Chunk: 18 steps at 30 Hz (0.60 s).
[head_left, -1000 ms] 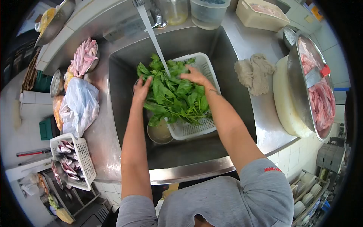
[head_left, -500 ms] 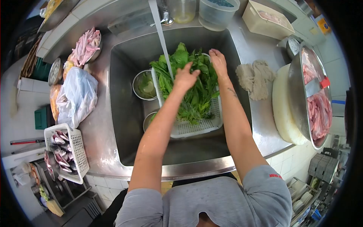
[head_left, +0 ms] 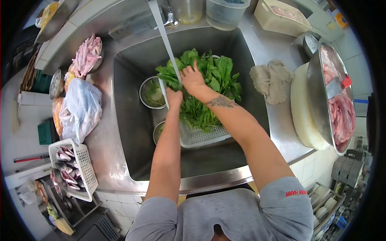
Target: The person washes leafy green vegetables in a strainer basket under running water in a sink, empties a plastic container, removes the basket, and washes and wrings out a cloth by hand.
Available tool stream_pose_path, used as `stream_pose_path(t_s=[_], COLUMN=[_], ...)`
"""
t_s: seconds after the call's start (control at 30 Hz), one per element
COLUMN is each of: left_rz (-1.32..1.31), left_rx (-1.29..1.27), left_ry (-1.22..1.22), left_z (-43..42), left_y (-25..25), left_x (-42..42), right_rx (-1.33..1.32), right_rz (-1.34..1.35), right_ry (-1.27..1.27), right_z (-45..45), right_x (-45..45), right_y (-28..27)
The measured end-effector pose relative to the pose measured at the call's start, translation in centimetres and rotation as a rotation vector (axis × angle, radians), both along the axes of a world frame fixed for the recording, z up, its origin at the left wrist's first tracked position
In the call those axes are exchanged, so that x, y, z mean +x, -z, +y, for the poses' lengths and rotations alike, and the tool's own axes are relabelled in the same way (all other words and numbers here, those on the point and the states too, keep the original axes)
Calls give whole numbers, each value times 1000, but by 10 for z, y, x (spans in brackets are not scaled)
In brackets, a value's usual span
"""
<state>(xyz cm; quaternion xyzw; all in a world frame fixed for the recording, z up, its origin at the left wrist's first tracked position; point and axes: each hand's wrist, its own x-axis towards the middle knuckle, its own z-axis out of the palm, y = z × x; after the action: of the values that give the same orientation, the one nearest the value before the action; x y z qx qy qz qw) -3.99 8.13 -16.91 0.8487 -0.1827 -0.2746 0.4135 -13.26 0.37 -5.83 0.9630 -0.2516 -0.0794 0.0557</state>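
Leafy greens (head_left: 219, 74) are heaped in a white perforated basket (head_left: 201, 138) inside the steel sink. My right hand (head_left: 193, 81) lies on the heap with its fingers spread, pressing on leaves near the stream of water (head_left: 163, 34). Close by, my left hand (head_left: 174, 98) is at the basket's left rim, under the stream. Its fingers look curled in; what they grip is hidden. To the left of the basket, a steel bowl (head_left: 148, 103) holds some green bits in liquid. A second bowl (head_left: 157, 135) sits partly behind my left forearm.
On the left counter are a bowl of pale pink chicken feet (head_left: 87, 56), a plastic bag (head_left: 82, 106) and a white basket of fish pieces (head_left: 90, 172). A cloth (head_left: 273, 82), a round white block (head_left: 303, 108) and a large bowl of meat (head_left: 341, 116) occupy the right.
My right hand has moved left from the basket's far right side onto the greens. My left hand has drawn back from the heap to the left rim.
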Motion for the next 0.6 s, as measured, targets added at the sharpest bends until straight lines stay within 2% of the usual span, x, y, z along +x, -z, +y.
stream_pose_path(t_s=[0.03, 0.13, 0.23, 0.3, 0.37, 0.4, 0.5, 0.53, 0.6], left_rz=[82, 356, 404, 192, -165, -174, -196, -270, -182], left_rx=[-116, -93, 163, 412, 413, 427, 371, 318, 347], left_ry=[-100, -21, 423, 673, 520, 508, 589, 536, 700], left_z=[-7, -10, -28, -41, -38, -31, -23, -22, -24], left_y=[28, -41, -58, -79, -69, -91, -87, -82, -82], left_x=[3, -23, -33, -50, -84, -96, -91, -88, -71], right_rx=[-16, 64, 178, 241, 296, 345, 468, 430, 260], right_rz=[63, 26, -15, 42, 26, -39, -368, -502, -680], right_ry=[0, 90, 179, 285, 353, 369, 415, 407, 364], right_z=[-6, -16, -26, -33, -41, -43, -41, -37, -19], right_x=[-8, -37, -71, -90, -105, -108, -103, -95, -76], right_y=[1, -14, -26, -33, -30, -35, -36, -34, -31])
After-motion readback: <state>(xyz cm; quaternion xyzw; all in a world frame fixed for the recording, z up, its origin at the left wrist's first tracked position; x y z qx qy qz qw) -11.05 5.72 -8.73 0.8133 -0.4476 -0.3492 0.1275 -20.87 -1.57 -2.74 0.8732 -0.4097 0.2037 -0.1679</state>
